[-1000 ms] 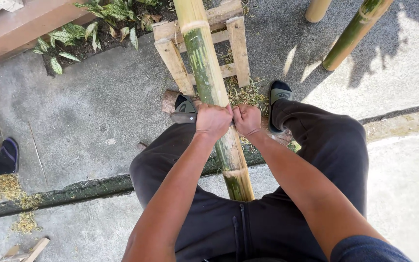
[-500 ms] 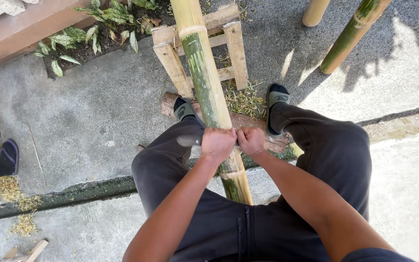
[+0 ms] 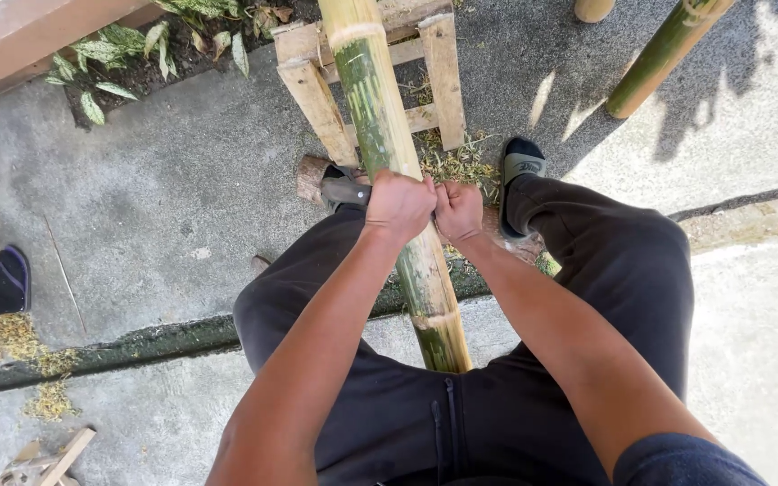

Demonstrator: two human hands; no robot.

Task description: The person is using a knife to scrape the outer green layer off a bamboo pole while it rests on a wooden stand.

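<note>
Both hands — left (image 3: 398,205), right (image 3: 458,211) — clenched side by side across bamboo pole (image 3: 380,117).

The bamboo pole (image 3: 387,135) looks hard and smooth, its green skin scraped to pale, matt streaks. The rack (image 3: 317,99) behind it is rough, unpainted wood. The trousers (image 3: 623,279) are soft, dark matt cloth. The floor (image 3: 137,198) is coarse grey concrete, stained and gritty.

Single head-worn view, looking steeply down, close over lap, facing concrete ground (image 3: 137,198)
</note>
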